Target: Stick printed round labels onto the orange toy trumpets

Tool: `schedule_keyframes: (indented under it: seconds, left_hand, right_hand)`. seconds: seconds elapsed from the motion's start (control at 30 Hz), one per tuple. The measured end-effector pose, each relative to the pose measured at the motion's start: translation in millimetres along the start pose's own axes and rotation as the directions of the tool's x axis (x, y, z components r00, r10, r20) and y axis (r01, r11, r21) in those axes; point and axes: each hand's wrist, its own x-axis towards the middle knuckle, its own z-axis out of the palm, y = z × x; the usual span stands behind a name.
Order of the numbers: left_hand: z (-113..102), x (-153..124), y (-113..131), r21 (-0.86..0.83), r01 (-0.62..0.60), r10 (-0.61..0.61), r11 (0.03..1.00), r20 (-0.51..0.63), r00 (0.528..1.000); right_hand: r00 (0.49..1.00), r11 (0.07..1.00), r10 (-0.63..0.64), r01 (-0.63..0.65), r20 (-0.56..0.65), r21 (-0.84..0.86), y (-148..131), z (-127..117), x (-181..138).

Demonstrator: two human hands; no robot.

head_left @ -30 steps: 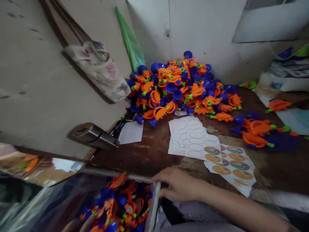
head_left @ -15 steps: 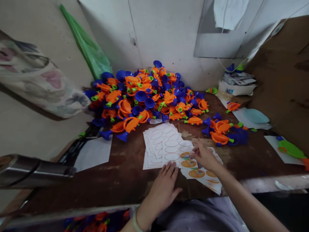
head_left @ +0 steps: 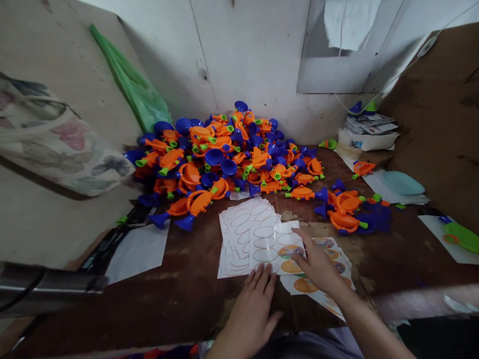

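My left hand (head_left: pixel 252 309) lies flat and open on the brown table, its fingertips pressing the near edge of a white sticker sheet (head_left: pixel 267 244) that has mostly empty ovals. My right hand (head_left: pixel 316 262) rests on the same sheet's right side, fingers bent over an orange round sticker (head_left: pixel 290 267); whether it pinches one I cannot make out. More sheets with orange round stickers (head_left: pixel 337 262) lie fanned under and to the right of that hand. A stack of used sheets (head_left: pixel 239 234) lies to the left.
A big heap of orange, blue and green toy trumpets (head_left: pixel 224 154) fills the table's back. A smaller group (head_left: pixel 348 209) lies at right. A white paper (head_left: pixel 138 249) lies at left, a metal tube (head_left: pixel 48 286) juts in at far left, papers and a box (head_left: pixel 368 134) stand back right.
The view swung from the bin of toys at lower left to the table. Both hands came onto the sticker sheets; since half a second ago the right hand slid nearer over the stickers.
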Motion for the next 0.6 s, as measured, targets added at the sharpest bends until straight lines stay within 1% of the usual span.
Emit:
schedule_keyframes:
  seconds: [0.07,0.1,0.13,0.17,0.2,0.23,0.27,0.3,0.33,0.37,0.43,0.47,0.5,0.53,0.6]
  left_hand:
    - [-3,2,-3,0.009,-0.027,0.027,1.000,-0.026,0.999]
    - [-7,4,-5,0.004,-0.055,0.055,0.998,-0.073,0.996]
    - [-13,8,-6,-0.005,-0.087,0.085,0.996,-0.159,0.984]
    - [-21,13,-6,-0.009,-0.116,0.109,0.993,-0.280,0.954]
    - [-30,19,-6,-0.008,-0.141,0.125,0.990,-0.418,0.900]
    - [-41,26,-4,0.003,-0.145,0.121,0.989,-0.568,0.814]
    - [-53,33,-2,0.018,-0.139,0.114,0.990,-0.677,0.727]
    - [-65,39,1,0.024,-0.140,0.114,0.990,-0.723,0.682]
    - [-77,45,5,0.008,-0.135,0.098,0.991,-0.728,0.679]
    - [-87,50,9,-0.040,-0.121,0.060,0.992,-0.696,0.716]
    - [-105,55,17,-0.185,-0.084,-0.034,0.979,-0.555,0.831]
    - [-111,55,22,-0.263,-0.065,-0.075,0.963,-0.489,0.869]
    - [-115,54,26,-0.331,-0.054,-0.104,0.942,-0.441,0.891]
    - [-118,52,29,-0.386,-0.054,-0.124,0.921,-0.421,0.899]
    - [-121,49,35,-0.455,-0.062,-0.155,0.889,-0.424,0.892]
  right_hand:
    - [1.000,0.999,-0.006,0.005,0.026,0.036,-2,2,-8]
    - [1.000,0.998,-0.006,0.005,0.026,0.059,-3,3,-11]
    - [1.000,0.996,-0.011,0.011,0.005,0.085,-4,3,-14]
    - [0.999,0.994,-0.024,0.027,-0.029,0.110,-6,3,-16]
    - [0.997,0.989,-0.051,0.059,-0.064,0.135,-8,3,-18]
    - [0.992,0.982,-0.092,0.104,-0.085,0.158,-11,2,-19]
    - [0.985,0.970,-0.145,0.160,-0.092,0.183,-14,1,-21]
    - [0.974,0.952,-0.208,0.222,-0.084,0.209,-17,0,-22]
    - [0.959,0.931,-0.273,0.282,-0.069,0.234,-20,-2,-23]
    - [0.942,0.908,-0.331,0.334,-0.056,0.251,-23,-3,-25]
    - [0.908,0.873,-0.412,0.417,-0.077,0.254,-28,-7,-29]
    - [0.897,0.864,-0.430,0.442,-0.103,0.240,-30,-8,-31]
    - [0.890,0.862,-0.436,0.456,-0.135,0.221,-31,-9,-33]
    - [0.883,0.862,-0.437,0.465,-0.170,0.199,-32,-11,-34]
    - [0.860,0.858,-0.449,0.491,-0.242,0.153,-34,-12,-38]
